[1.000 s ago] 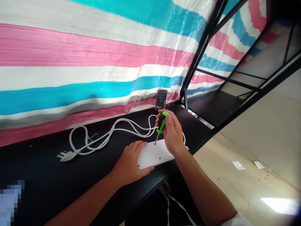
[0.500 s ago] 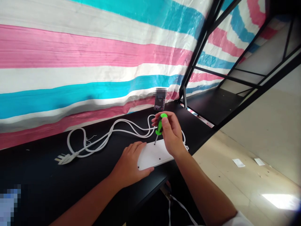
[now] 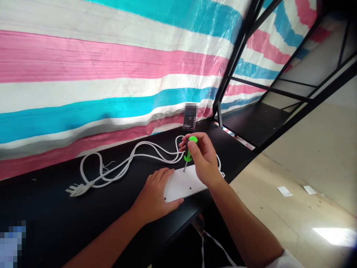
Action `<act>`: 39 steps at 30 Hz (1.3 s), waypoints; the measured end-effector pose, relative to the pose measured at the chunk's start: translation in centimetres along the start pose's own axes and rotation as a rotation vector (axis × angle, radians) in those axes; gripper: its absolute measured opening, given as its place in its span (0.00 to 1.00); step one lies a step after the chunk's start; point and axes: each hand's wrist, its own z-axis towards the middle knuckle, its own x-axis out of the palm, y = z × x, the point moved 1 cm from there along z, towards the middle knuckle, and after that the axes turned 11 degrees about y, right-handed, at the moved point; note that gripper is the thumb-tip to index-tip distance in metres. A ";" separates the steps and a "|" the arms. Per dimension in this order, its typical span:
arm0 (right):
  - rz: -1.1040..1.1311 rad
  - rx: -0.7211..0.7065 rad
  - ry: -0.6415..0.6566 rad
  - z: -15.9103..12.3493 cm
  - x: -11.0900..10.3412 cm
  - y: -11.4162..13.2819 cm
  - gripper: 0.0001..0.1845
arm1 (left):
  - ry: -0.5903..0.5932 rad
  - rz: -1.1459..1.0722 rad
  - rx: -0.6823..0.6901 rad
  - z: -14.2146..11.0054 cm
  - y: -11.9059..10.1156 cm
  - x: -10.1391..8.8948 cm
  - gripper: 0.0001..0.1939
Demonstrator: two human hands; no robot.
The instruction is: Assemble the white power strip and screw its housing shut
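A white power strip [image 3: 182, 185] lies on the black tabletop with its flat back facing up, showing small round holes. My left hand [image 3: 156, 193] rests flat on it, fingers spread, pressing its near end. My right hand [image 3: 203, 160] grips a green-handled screwdriver [image 3: 188, 152] above the strip. The screwdriver's thin metal shaft stands nearly upright, its tip at a hole near the strip's far edge. The strip's white cord [image 3: 134, 155] loops across the table to a flat-pinned plug [image 3: 76, 190] on the left.
A phone [image 3: 189, 121] leans upright against a pink, white and blue striped tarp [image 3: 111, 74] behind the black table [image 3: 55, 201]. Black metal frame bars [image 3: 237, 56] stand to the right. Beyond the table's right edge lies a tiled floor [image 3: 284, 216] with paper slips.
The screwdriver handle has turned in my right fingers and now stands more upright, with its tip still at the same hole. My left hand and the strip stay in place.
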 end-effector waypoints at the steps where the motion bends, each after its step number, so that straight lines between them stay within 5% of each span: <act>1: 0.000 -0.005 -0.007 0.0 0.2 0.0 0.15 | 0.000 0.001 0.000 0.0 0.0 0.0 0.44; 10: -0.020 -0.017 0.068 -0.2 -0.2 -0.6 0.17 | 0.013 -0.002 -0.013 0.1 0.0 0.0 0.44; 15: -0.121 -0.073 -0.038 0.0 0.0 0.0 0.12 | 0.013 -0.005 -0.013 0.2 0.0 -0.1 0.44; 17: -0.085 -0.085 -0.048 0.1 0.2 0.1 0.18 | 0.008 -0.002 -0.014 0.1 -0.1 -0.1 0.44; 39: -0.112 0.035 0.000 0.1 -0.3 0.3 0.17 | -0.002 -0.019 -0.011 0.1 -0.1 -0.1 0.44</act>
